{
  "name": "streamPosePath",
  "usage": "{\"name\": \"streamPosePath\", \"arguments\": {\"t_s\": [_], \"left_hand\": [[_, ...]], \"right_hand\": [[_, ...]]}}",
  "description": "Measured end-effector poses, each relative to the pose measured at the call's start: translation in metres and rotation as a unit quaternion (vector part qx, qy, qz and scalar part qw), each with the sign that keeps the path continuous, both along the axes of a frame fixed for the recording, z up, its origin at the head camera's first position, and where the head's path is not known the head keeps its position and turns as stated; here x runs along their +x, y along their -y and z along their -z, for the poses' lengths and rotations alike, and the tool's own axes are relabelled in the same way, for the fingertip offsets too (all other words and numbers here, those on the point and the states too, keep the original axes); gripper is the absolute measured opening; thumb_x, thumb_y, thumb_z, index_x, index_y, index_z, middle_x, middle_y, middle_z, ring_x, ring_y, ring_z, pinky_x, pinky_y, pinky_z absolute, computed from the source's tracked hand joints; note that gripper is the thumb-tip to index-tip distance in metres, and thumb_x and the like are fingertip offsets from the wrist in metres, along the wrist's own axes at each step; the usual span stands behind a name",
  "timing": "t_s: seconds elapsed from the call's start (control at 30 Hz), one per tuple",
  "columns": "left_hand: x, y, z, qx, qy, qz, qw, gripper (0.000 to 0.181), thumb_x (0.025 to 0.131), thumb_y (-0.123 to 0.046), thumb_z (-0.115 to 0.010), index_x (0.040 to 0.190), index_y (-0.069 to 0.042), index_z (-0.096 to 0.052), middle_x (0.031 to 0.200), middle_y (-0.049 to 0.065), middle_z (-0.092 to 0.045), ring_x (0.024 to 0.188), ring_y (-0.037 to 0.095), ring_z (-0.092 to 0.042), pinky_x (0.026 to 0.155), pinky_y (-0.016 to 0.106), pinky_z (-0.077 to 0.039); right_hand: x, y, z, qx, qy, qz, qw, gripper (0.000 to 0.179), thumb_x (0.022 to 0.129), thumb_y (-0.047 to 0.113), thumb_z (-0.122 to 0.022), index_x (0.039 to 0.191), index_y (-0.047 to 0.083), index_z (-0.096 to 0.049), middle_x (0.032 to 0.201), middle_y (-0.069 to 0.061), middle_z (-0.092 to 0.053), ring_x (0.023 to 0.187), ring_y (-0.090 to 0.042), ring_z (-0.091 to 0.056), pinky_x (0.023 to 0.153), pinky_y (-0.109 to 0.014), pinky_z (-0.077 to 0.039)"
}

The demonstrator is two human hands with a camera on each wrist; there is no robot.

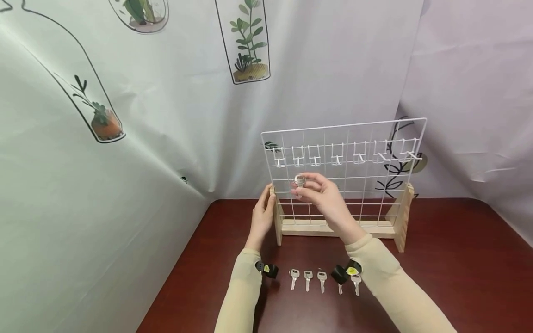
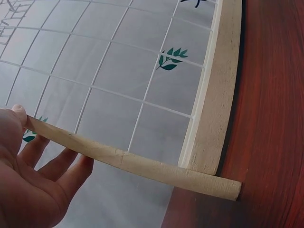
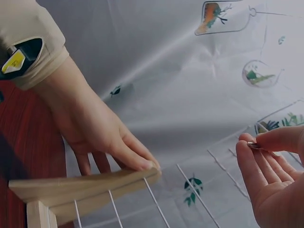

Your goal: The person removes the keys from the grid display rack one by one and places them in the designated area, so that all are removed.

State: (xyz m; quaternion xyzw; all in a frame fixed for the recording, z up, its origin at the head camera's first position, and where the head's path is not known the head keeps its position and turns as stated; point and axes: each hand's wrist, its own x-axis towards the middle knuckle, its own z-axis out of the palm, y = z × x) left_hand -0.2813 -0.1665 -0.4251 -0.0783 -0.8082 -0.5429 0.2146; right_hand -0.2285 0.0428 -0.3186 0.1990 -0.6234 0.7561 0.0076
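In the head view my right hand [image 1: 318, 190] pinches a silver key [image 1: 300, 180] between thumb and fingertips, its head upward, in front of the grid below the leftmost hooks. Only a sliver of the key [image 3: 253, 145] shows past the fingertips in the right wrist view. My left hand [image 1: 263, 213] holds the left wooden post [image 2: 118, 159] of a white wire grid rack [image 1: 339, 185], thumb on one side and fingers on the other. Across the upper part of the grid runs a row of white hooks [image 1: 336, 159], with nothing hanging from them.
Several silver keys [image 1: 308, 280] lie in a row on the dark red table [image 1: 200, 286], some partly behind the right wrist's camera [image 1: 340, 274]. The rack's wooden base [image 1: 308, 229] joins the right post [image 1: 403, 222]. Behind it hangs a pale curtain [image 1: 187, 106] with plant prints.
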Motion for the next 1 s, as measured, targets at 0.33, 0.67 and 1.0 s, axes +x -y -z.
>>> {"name": "streamPosePath", "arguments": {"t_s": [0.33,0.67,1.0], "left_hand": [[-0.002,-0.001,0.0,0.011,-0.007,0.005,0.9999,0.043,0.107,-0.029,-0.052,0.15,-0.023,-0.05,0.141,0.01,-0.058,0.107,0.029,-0.063,0.086,0.048,-0.055],[0.0,0.0,0.0,0.006,0.001,0.005,1.0,0.043,0.107,-0.03,-0.051,0.15,-0.027,-0.049,0.144,0.01,-0.056,0.109,0.03,-0.063,0.087,0.049,-0.055],[0.001,-0.001,-0.002,0.01,0.006,0.0,0.9999,0.043,0.107,-0.029,-0.051,0.15,-0.026,-0.049,0.144,0.009,-0.056,0.111,0.03,-0.061,0.089,0.05,-0.054]], "right_hand": [[0.013,-0.041,-0.002,0.021,0.004,0.041,0.9989,0.048,0.094,0.004,-0.068,0.139,0.003,-0.052,0.112,-0.007,-0.073,0.092,-0.014,-0.073,0.087,-0.03,-0.056],[0.026,-0.074,0.0,-0.021,-0.012,0.055,0.9982,0.036,0.096,0.003,-0.068,0.13,0.007,-0.057,0.104,-0.001,-0.075,0.095,-0.011,-0.073,0.083,-0.024,-0.055],[0.037,-0.111,0.014,-0.064,-0.042,0.083,0.9936,0.021,0.096,0.001,-0.067,0.116,0.007,-0.064,0.101,-0.001,-0.077,0.092,-0.013,-0.074,0.078,-0.023,-0.057]]}}
